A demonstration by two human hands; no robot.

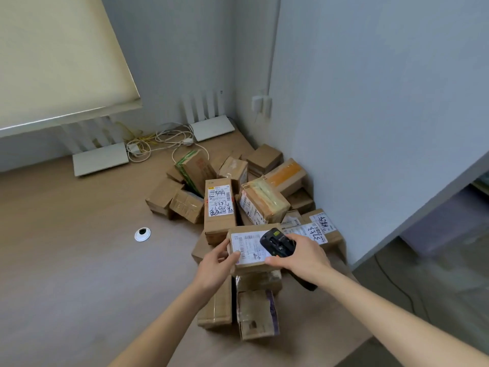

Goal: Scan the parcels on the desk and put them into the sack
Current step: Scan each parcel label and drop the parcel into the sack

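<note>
1. Labelled cardboard parcel (248, 250) sits at the near edge of the parcel pile (238, 197) in the desk (79, 260) corner, label up.
2. Left hand (215, 263) grips the parcel's left end, thumb on the white shipping label (247, 247).
3. Right hand (301, 256) wraps a black handheld scanner (275, 241), its head over the label; thumb tip touches the parcel.
4. Two white routers (100, 158) and tangled cables (158, 141) lie at the back.
</note>
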